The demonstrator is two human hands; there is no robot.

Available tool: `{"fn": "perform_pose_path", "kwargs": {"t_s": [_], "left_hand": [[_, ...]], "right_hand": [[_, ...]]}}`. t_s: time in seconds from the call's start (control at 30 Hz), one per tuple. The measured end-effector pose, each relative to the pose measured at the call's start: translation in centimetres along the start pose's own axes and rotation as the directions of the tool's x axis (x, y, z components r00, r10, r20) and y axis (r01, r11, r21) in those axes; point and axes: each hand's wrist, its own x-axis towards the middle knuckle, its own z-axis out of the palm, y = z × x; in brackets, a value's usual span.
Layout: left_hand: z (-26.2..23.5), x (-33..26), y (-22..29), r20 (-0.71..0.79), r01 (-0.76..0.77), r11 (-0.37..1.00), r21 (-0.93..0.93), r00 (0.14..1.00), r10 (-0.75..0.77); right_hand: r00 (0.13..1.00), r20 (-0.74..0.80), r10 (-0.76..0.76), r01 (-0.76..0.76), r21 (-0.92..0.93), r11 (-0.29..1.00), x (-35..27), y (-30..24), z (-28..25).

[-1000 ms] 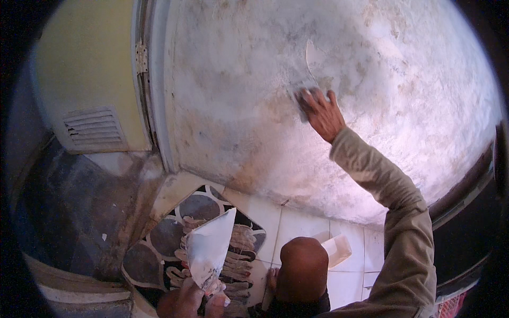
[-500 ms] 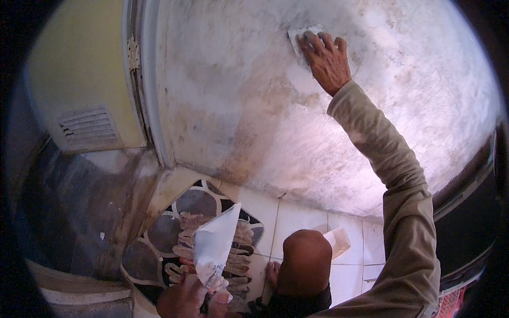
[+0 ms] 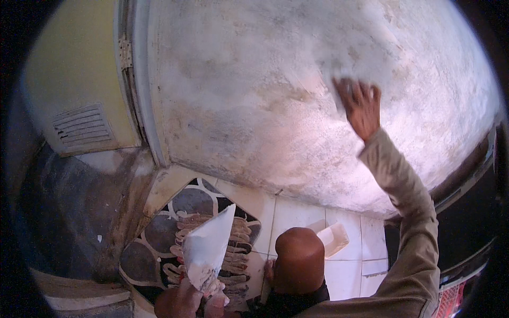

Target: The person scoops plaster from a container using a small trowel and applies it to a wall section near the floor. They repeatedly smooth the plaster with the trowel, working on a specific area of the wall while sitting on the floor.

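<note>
The stained whitish wall stands before you; a patterned mat lies below. The fingers of your left hand grip 1 white pointed blade over the mat; your right hand has its fingers closed on 1 blurred flat scraper at the wall.

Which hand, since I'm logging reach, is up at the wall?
The right hand is up at the wall; the left hand is low, holding a white pointed sheet.

Two hands, one whitish wall, one tub, one vent
</note>
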Motion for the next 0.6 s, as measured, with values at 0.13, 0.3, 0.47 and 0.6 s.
{"fn": "perform_pose_path", "kwargs": {"t_s": [0.13,0.3,0.47,0.6], "left_hand": [[0.3,-0.4,-0.6,0.100,0.028,0.999,-0.019,0.995,-0.026],[0.0,-1.2,-1.0,-0.018,0.094,0.985,-0.147,0.995,-0.098],[0.0,-1.0,-1.6,0.030,0.131,0.991,-0.032,0.991,-0.130],[0.4,-0.7,-1.8,0.050,0.032,0.998,-0.045,0.998,-0.030]], "right_hand": [[0.988,-0.137,0.069,-0.077,-0.055,0.995,7.7,0.4,1.0],[1.000,-0.008,-0.006,0.006,0.042,0.999,1.6,-4.2,3.2],[0.996,0.059,0.060,-0.063,0.051,0.997,-0.8,-3.5,0.9],[0.984,-0.082,0.159,-0.160,-0.017,0.987,6.6,-1.1,1.0]]}}
